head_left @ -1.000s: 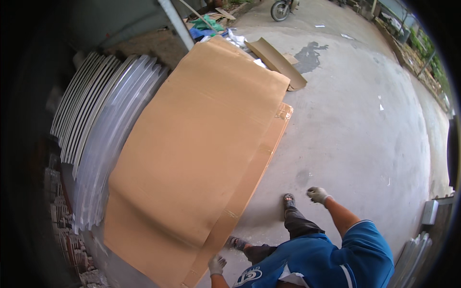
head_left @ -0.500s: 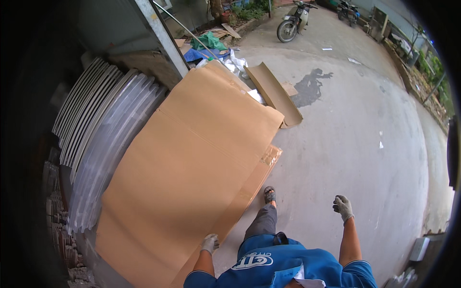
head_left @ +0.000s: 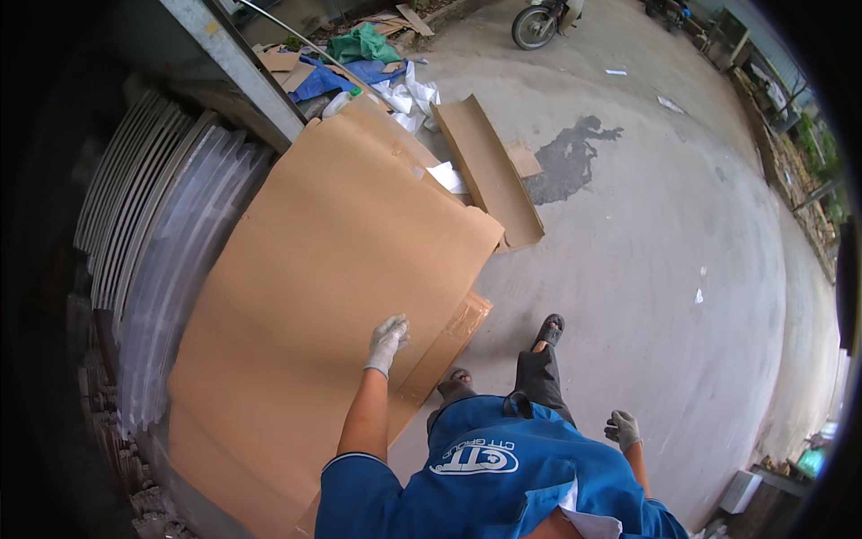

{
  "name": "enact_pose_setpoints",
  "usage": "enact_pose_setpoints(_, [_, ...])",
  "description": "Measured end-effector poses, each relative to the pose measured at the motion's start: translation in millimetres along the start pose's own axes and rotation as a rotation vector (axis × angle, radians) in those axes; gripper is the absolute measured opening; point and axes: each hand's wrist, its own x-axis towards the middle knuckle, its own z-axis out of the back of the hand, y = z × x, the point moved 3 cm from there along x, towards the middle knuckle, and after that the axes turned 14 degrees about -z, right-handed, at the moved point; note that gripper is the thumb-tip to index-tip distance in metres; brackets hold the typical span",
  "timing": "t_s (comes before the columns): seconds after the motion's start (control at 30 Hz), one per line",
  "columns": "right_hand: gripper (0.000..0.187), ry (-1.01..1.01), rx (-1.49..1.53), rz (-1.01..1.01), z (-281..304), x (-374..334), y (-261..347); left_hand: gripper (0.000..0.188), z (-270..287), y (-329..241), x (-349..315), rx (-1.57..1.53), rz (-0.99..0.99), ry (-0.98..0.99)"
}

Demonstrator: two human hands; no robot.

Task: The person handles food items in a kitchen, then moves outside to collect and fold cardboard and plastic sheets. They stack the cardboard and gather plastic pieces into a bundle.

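Note:
My left hand (head_left: 388, 344), in a pale work glove, is over the large brown cardboard sheet (head_left: 314, 269), near its right edge. Its fingers are curled in with nothing showing in them; whether it touches the sheet I cannot tell. Below the sheet's right edge, another cardboard piece with clear tape (head_left: 467, 316) sticks out. My right hand (head_left: 622, 429), gloved too, hangs at my right side over the concrete, fingers curled in, with nothing visible in it.
To the left stand curved stacks of clear plastic panels (head_left: 184, 269) and pale slats (head_left: 126, 207). A metal post (head_left: 238, 76) rises beyond. A folded cardboard channel (head_left: 489, 175) lies ahead, near blue and green sheeting (head_left: 359, 43). A motorbike (head_left: 539, 25) stands farther off.
My left hand has moved forward over the cardboard from its near right edge. My right hand has dropped back toward my body. My feet have stepped, and the view has shifted.

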Motion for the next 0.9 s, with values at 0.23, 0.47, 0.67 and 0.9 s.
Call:
enact_pose_setpoints(0.23, [0.036, -0.145, -0.106, 0.040, 65, 112, 251, 0.034, -109, 31, 71, -0.083, 0.229, -0.213])
enact_pose_setpoints(0.47, [0.041, -0.025, -0.585, 0.453, -66, 134, 591, 0.034, -229, 44, 112, -0.223, 0.323, -0.231])
enact_pose_setpoints(0.67, [0.063, 0.072, -0.727, 0.512, -249, 174, 739, 0.038, -294, 32, 245, -0.260, 0.395, -0.187])
enact_pose_setpoints(0.9, [0.091, 0.046, -0.926, 0.438, -383, 353, 756, 0.045, -312, 56, 367, -0.261, 0.305, -0.131])
